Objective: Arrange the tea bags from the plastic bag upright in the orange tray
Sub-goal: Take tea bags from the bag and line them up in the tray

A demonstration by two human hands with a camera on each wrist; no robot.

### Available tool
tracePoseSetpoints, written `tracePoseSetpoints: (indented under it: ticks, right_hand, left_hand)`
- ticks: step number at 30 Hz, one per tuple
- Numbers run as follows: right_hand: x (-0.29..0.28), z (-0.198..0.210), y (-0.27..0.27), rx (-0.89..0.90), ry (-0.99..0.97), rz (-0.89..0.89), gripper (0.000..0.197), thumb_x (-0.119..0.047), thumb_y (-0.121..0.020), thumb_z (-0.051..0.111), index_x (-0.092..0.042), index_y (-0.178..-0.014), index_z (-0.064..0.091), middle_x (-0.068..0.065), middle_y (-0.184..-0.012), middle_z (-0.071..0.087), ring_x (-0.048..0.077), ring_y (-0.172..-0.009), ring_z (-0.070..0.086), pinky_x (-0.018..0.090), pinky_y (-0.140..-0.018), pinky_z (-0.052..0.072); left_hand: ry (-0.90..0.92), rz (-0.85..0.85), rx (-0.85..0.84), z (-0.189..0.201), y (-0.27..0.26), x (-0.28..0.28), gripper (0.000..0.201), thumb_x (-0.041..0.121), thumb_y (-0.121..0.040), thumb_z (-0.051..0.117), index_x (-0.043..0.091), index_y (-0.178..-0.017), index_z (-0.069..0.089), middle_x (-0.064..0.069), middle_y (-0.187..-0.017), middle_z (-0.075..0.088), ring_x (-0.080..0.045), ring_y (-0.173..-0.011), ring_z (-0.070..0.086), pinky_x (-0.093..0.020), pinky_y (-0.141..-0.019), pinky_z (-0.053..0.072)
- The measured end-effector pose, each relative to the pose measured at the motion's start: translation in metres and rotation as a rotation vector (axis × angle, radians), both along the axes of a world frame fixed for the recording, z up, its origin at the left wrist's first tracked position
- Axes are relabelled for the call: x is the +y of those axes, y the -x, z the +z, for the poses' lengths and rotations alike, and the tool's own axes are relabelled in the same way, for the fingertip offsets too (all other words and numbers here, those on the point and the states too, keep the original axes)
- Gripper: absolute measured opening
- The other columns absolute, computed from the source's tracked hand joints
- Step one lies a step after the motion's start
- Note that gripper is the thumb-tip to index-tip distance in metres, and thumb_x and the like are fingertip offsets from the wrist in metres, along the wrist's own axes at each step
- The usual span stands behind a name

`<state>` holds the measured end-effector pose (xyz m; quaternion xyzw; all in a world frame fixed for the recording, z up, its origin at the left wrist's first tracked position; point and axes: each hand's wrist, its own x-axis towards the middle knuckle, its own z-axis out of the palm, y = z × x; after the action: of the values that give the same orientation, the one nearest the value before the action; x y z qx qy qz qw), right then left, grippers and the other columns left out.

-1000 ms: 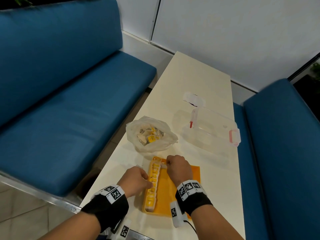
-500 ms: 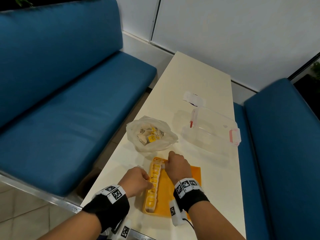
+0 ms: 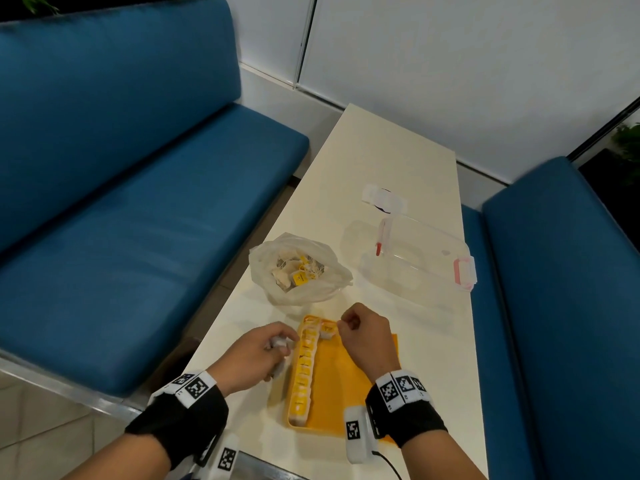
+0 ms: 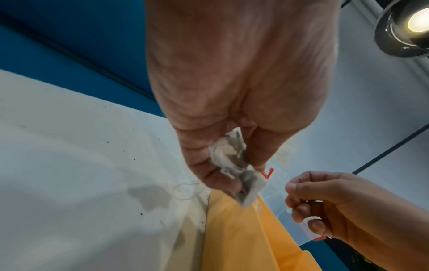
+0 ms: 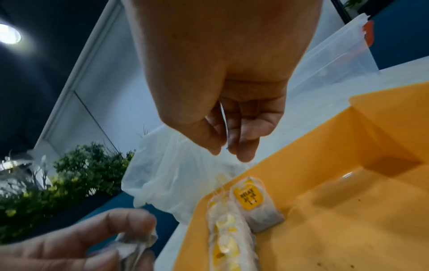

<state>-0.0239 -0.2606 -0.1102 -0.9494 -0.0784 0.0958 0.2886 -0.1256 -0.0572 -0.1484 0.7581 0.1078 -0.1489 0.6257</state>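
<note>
Lifted off the orange tray (image 3: 349,393), right hand (image 3: 363,336) fingers curl empty; left hand (image 3: 258,355) pinches a tea bag (image 4: 236,165).

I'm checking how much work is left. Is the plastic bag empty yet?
Not empty. The head view shows the plastic bag lying open on the table with several tea bags inside.
</note>
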Motion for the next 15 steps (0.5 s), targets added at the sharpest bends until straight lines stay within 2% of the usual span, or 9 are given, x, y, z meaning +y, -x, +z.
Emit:
tracePoseSetpoints:
  ticks: [2,4,6,9,12,15]
  right_hand:
    - [0.002,0.004,0.004,0.079,-0.108,0.03,0.002,-0.021,-0.086,0.069,-0.023,-0.086,0.068,-0.008,-0.081,0.068,0.007,-0.076,0.064,0.015,-0.064,0.047]
    - [0.006,0.007,0.009,0.209,-0.229,0.059,0.003,-0.026,-0.086,0.071,-0.026,-0.088,0.069,-0.005,-0.083,0.07,0.011,-0.073,0.068,0.024,-0.064,0.052]
    - [0.011,0.01,0.015,0.332,-0.331,0.072,0.006,-0.024,-0.09,0.07,-0.021,-0.095,0.072,-0.003,-0.085,0.071,0.013,-0.069,0.068,0.024,-0.055,0.046]
    - [0.015,0.015,0.022,0.433,-0.433,0.057,0.012,-0.021,-0.092,0.068,-0.015,-0.1,0.073,0.003,-0.085,0.07,0.013,-0.069,0.066,0.026,-0.052,0.042]
    - [0.017,0.02,0.025,0.441,-0.498,0.079,0.013,-0.016,-0.089,0.072,-0.007,-0.098,0.074,0.014,-0.082,0.07,0.015,-0.067,0.064,0.02,-0.053,0.042]
    - [0.018,0.023,0.028,0.413,-0.55,0.094,0.017,-0.004,-0.087,0.072,0.002,-0.102,0.071,0.016,-0.084,0.067,0.015,-0.06,0.063,0.012,-0.051,0.042]
  left_hand:
    - [0.064,-0.006,-0.045,0.007,0.001,-0.003,0.033,0.012,-0.1,0.057,0.04,-0.117,0.056,-0.008,-0.108,0.065,-0.017,-0.068,0.06,-0.028,-0.06,0.053]
    - [0.104,-0.029,-0.066,0.009,0.0,-0.006,0.047,0.016,-0.099,0.061,0.049,-0.127,0.044,-0.007,-0.109,0.064,-0.021,-0.07,0.062,-0.032,-0.062,0.056]
    - [0.127,-0.061,-0.093,0.009,-0.002,-0.008,0.063,0.013,-0.097,0.063,0.056,-0.134,0.035,-0.007,-0.102,0.067,-0.024,-0.073,0.065,-0.042,-0.067,0.059]
    - [0.161,-0.097,-0.112,0.011,-0.004,-0.013,0.078,0.005,-0.094,0.061,0.062,-0.135,0.027,-0.006,-0.098,0.071,-0.018,-0.074,0.065,-0.038,-0.066,0.056]
    - [0.161,-0.11,-0.112,0.014,-0.008,-0.015,0.081,0.007,-0.091,0.062,0.064,-0.136,0.026,-0.017,-0.104,0.068,-0.023,-0.075,0.063,-0.034,-0.063,0.055]
    - [0.176,-0.105,-0.1,0.017,-0.01,-0.014,0.078,0.009,-0.086,0.063,0.059,-0.136,0.031,-0.022,-0.102,0.067,-0.022,-0.071,0.063,-0.035,-0.061,0.054]
